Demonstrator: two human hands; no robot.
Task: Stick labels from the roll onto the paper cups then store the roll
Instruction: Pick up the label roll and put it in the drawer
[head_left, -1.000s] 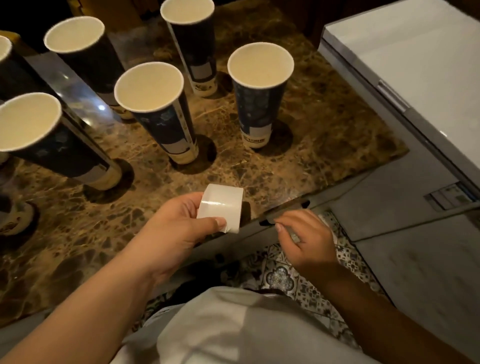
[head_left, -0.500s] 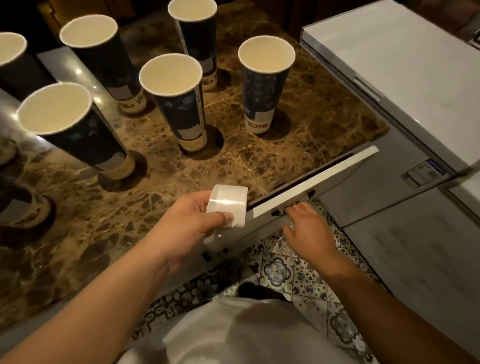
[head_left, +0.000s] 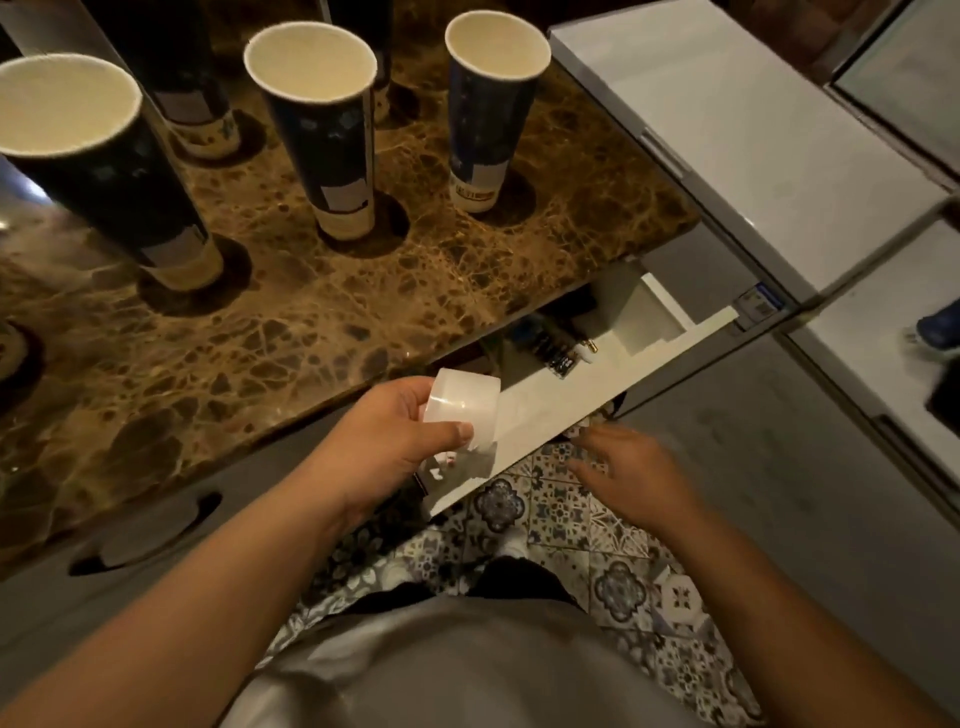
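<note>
The left hand pinches the roll of labels, thumb on its near face and fingers behind, with a loose end of label hanging below the thumb. The roll hangs just past the front edge of the worktop, over the near end of a white drawer that stands pulled out from under that edge. Inside the drawer, beyond the roll, lie some small dark items too dim to make out, and farther along a white divider forms a compartment.

To the right of the grip and slightly lower, the right hand hovers by the drawer front with fingers spread and slack, holding nothing; motion blur hides whether its fingertips touch the drawer.

Beyond the grip, several tall dark paper cups stand upright on the marbled brown worktop, well apart from the roll, pale patches near their bases. Below the hands, patterned floor tiles show. A white appliance adjoins the worktop's right end.
</note>
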